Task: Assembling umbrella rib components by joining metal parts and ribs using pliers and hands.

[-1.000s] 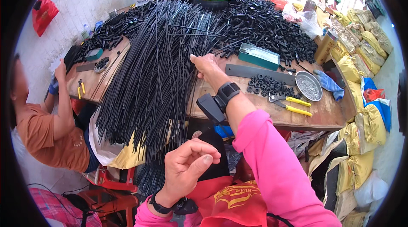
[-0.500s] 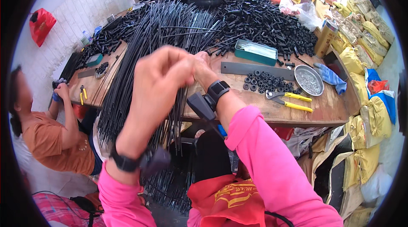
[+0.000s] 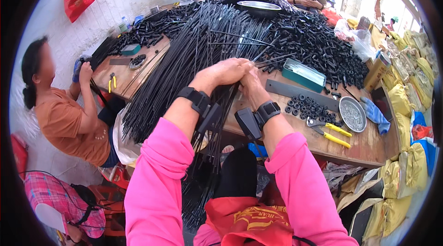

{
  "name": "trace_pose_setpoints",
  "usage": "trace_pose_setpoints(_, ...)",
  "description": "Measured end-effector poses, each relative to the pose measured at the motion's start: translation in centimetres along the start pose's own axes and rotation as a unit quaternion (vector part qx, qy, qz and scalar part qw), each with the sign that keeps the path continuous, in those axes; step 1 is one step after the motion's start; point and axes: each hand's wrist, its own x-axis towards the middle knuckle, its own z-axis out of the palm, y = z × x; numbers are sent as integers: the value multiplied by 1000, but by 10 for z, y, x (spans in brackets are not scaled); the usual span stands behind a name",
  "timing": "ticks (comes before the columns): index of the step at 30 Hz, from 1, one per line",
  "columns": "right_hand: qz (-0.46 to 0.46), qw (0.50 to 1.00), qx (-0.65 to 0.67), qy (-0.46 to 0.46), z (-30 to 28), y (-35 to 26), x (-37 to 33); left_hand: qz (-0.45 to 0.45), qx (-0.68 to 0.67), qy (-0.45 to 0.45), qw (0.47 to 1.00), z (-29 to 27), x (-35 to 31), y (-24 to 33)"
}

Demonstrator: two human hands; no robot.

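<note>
Your left hand (image 3: 226,71) and right hand (image 3: 254,85) meet just left of the green box (image 3: 297,80), with the fingers bent and drawn together at the tips; you cannot tell from this view whether they grasp a rod between them. The black rods (image 3: 161,89) lie in a thick, slanting bundle to the left of the green box, close by your hands, and their near ends jut past the edge of the wooden tabletop (image 3: 364,148). The green box itself is filled with pale, thin sticks (image 3: 305,71). Just on your side of it lies a flat grey metal strip (image 3: 281,88), and beyond that strip, nearer to you than the green box, is a patch of small black rings (image 3: 307,106). To the right of the box and nearer to you are the pliers (image 3: 338,141) with yellow handles, spread apart, and a round metal dish (image 3: 353,116) of small bits. A blue glove (image 3: 376,116) rests farther right of the box, and a gold canister (image 3: 377,71) stands tilted to its right. Behind the box rises a heap of short black tubes (image 3: 318,38).
</note>
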Motion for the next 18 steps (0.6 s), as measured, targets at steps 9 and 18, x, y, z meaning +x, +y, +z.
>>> trace_pose_setpoints(9,39,960,277,-2,-13,-6,-17,-74,151,-64,984,-21,-17,-6)
trace_pose_setpoints(18,31,987,138,76,2,11,16,-73,169,-41,982,-13,-21,-11)
